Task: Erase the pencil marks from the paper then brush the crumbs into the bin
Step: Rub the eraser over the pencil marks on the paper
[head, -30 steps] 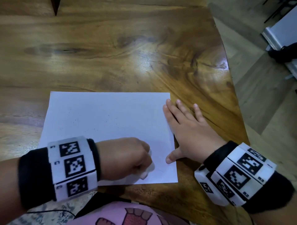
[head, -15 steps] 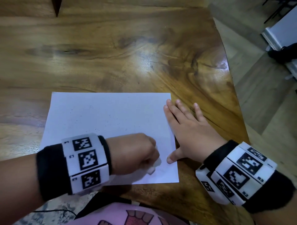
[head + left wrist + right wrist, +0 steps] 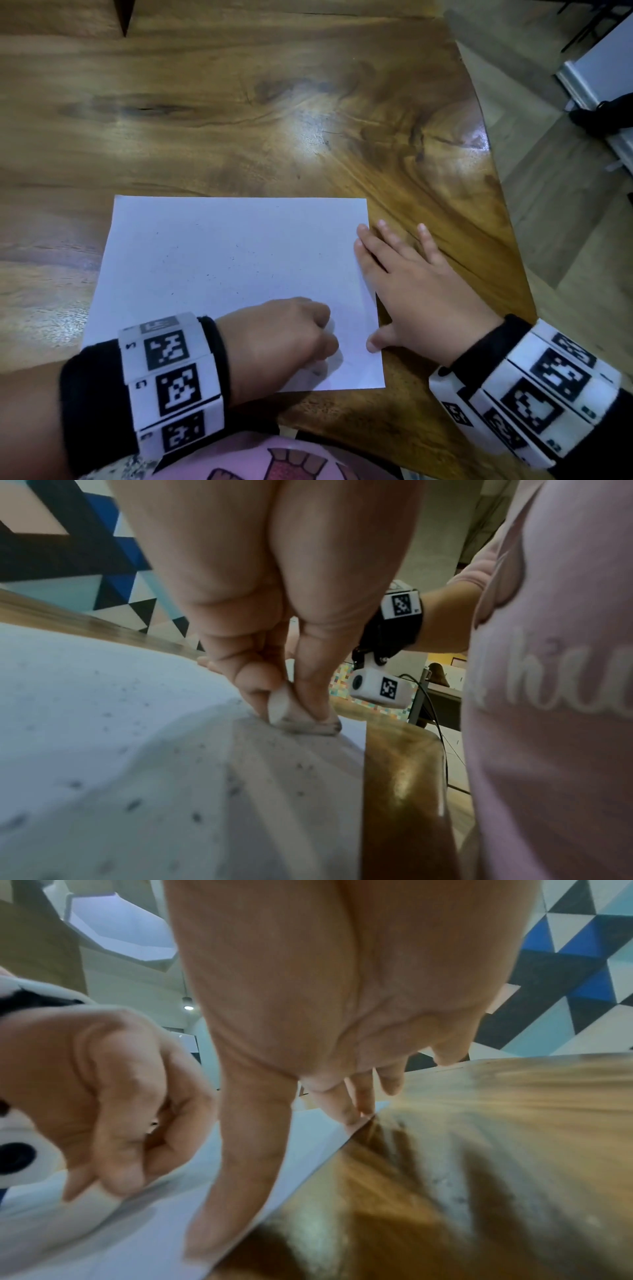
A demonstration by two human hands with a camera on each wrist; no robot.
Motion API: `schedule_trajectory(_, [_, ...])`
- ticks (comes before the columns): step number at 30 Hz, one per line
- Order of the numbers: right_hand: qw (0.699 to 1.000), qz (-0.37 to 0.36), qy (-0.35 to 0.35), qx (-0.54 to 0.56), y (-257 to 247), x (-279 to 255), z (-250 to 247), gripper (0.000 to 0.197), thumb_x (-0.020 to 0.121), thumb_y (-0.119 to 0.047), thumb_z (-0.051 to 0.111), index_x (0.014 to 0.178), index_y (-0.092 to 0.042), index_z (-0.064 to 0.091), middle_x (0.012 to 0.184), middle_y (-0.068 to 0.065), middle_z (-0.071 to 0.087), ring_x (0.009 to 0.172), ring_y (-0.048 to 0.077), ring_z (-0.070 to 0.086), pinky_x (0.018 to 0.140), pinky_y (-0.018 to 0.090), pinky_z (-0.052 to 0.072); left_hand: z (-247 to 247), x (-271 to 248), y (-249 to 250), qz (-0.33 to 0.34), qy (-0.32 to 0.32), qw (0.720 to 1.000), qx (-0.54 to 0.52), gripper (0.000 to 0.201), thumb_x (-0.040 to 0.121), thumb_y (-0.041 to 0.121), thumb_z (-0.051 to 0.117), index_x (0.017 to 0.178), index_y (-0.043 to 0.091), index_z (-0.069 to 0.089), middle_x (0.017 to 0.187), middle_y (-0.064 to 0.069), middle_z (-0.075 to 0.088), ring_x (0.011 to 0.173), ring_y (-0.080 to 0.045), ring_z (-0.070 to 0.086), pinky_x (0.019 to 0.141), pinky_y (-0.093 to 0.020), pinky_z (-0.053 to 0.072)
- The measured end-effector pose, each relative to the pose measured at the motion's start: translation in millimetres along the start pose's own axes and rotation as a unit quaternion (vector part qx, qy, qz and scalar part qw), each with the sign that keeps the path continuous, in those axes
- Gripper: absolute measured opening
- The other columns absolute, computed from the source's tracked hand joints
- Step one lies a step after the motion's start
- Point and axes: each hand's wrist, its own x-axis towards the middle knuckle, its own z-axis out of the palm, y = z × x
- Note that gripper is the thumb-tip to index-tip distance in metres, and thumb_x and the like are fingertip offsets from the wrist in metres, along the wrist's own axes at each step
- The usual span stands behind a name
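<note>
Glossy brown wood grain runs across the worktop (image 3: pixel 274 120), and blue, black and white triangles pattern the wall (image 3: pixel 582 947) behind. My left hand (image 3: pixel 277 342) pinches the eraser (image 3: pixel 298 715) against the paper (image 3: pixel 222 260) near its right corner closest to me, while my right hand (image 3: pixel 414 284) lies flat, fingers spread, on its right edge.

One paper (image 3: pixel 222 274) lies on one tabletop (image 3: pixel 239 120); one eraser (image 3: pixel 294 718) sits on the sheet; two hands are in view, the left hand (image 3: pixel 277 342) and the right hand (image 3: pixel 418 294); two marker wristbands, one per wrist; many dark crumbs (image 3: pixel 133 803) dot the sheet, too small and scattered to count.
</note>
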Motion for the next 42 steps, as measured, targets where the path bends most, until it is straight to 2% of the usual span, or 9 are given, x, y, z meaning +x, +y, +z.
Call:
schedule_trajectory(5, [1.0, -0.002, -0.016, -0.011, -5.5, -5.3, 3.7, 0.135, 0.063, -0.068, 0.065, 0.144, -0.006, -0.024, 0.15, 0.006, -0.035, 0.138, 0.02, -0.032, 0.112, 0.05, -0.018, -13.0, 15.7, -5.4, -0.027, -0.044, 0.998, -0.027, 0.016, 0.074, 0.022, 0.048, 0.068, 0.016, 0.061, 0.074, 0.002, 0.054, 0.066, -0.019, 0.054, 0.056, -0.026, 0.039])
schedule_trajectory(9, [1.0, 0.0, -0.018, -0.009, -4.6, -5.1, 4.9, 0.136, 0.062, -0.072, 0.062, 0.141, -0.008, -0.028, 0.148, 0.005, -0.039, 0.133, 0.016, -0.037, 0.111, 0.049, -0.02, -22.1, 52.0, 8.1, -0.051, 0.002, 0.999, -0.011, 0.045, 0.075, 0.034, 0.03, 0.078, 0.004, 0.064, 0.087, -0.012, 0.062, 0.078, -0.027, 0.058, 0.068, -0.035, 0.041])
schedule_trajectory(14, [1.0, -0.005, -0.014, -0.002, -3.3, -4.3, 7.4, 0.137, 0.062, -0.07, 0.064, 0.143, -0.006, -0.025, 0.149, 0.007, -0.037, 0.137, 0.019, -0.034, 0.111, 0.049, -0.02, -6.7, 24.0, 3.1, 0.009, -0.038, 0.998, -0.044, 0.021, 0.084, 0.022, 0.051, 0.065, 0.013, 0.057, 0.074, -0.003, 0.051, 0.066, -0.023, 0.052, 0.058, -0.027, 0.036])
schedule_trajectory(17, [1.0, -0.007, -0.015, -0.004, -2.9, -4.4, 7.6, 0.136, 0.063, -0.07, 0.064, 0.143, -0.005, -0.025, 0.149, 0.008, -0.037, 0.137, 0.02, -0.035, 0.111, 0.049, -0.021, 1.2, 13.0, -5.6, -0.047, -0.096, 0.991, -0.075, 0.009, 0.081, 0.017, 0.056, 0.079, 0.011, 0.063, 0.075, 0.005, 0.05, 0.081, -0.022, 0.059, 0.059, -0.02, 0.038])
schedule_trajectory(24, [1.0, -0.011, -0.012, 0.011, -2.7, -4.4, 7.9, 0.139, 0.059, -0.068, 0.068, 0.144, -0.007, -0.024, 0.15, 0.006, -0.036, 0.136, 0.017, -0.036, 0.111, 0.047, -0.021, -3.6, 41.6, 13.2, 0.002, -0.025, 0.998, -0.059, 0.028, 0.076, 0.023, 0.043, 0.076, 0.008, 0.066, 0.079, -0.002, 0.056, 0.073, -0.024, 0.057, 0.062, -0.03, 0.041])
schedule_trajectory(28, [1.0, -0.01, -0.01, 0.001, -3.0, -3.3, 8.9, 0.139, 0.059, -0.07, 0.066, 0.143, -0.005, -0.024, 0.149, 0.007, -0.036, 0.137, 0.019, -0.035, 0.111, 0.048, -0.021, -4.2, 25.4, 7.6, -0.025, -0.121, 0.991, -0.057, 0.015, 0.081, 0.017, 0.053, 0.085, 0.01, 0.065, 0.08, 0.0, 0.053, 0.069, -0.013, 0.052, 0.062, -0.024, 0.037])
schedule_trajectory(33, [1.0, -0.012, -0.006, 0.01, -3.0, -3.3, 9.5, 0.139, 0.058, -0.068, 0.068, 0.144, -0.006, -0.024, 0.149, 0.007, -0.037, 0.135, 0.017, -0.035, 0.111, 0.047, -0.021, -1.4, 44.3, 14.7, -0.008, 0.001, 0.999, -0.052, 0.031, 0.079, 0.028, 0.043, 0.077, 0.008, 0.066, 0.081, -0.011, 0.063, 0.065, -0.019, 0.053, 0.05, -0.013, 0.03])
schedule_trajectory(38, [1.0, -0.011, -0.008, 0.01, -2.6, -3.1, 8.9, 0.139, 0.059, -0.069, 0.067, 0.144, -0.006, -0.023, 0.15, 0.007, -0.035, 0.137, 0.019, -0.033, 0.112, 0.048, -0.019, -4.8, 25.9, 7.4, -0.011, -0.086, 0.995, -0.049, 0.016, 0.083, 0.022, 0.055, 0.076, 0.01, 0.064, 0.083, -0.005, 0.053, 0.069, -0.02, 0.05, 0.062, -0.027, 0.035])
schedule_trajectory(42, [1.0, -0.011, -0.01, 0.008, -2.9, -3.2, 9.0, 0.138, 0.06, -0.069, 0.067, 0.144, -0.006, -0.024, 0.15, 0.007, -0.036, 0.137, 0.019, -0.034, 0.112, 0.048, -0.019, -6.4, 37.9, 9.5, -0.026, -0.038, 0.997, -0.054, 0.011, 0.08, 0.017, 0.056, 0.079, 0.013, 0.067, 0.081, 0.001, 0.051, 0.07, -0.016, 0.049, 0.065, -0.025, 0.035])
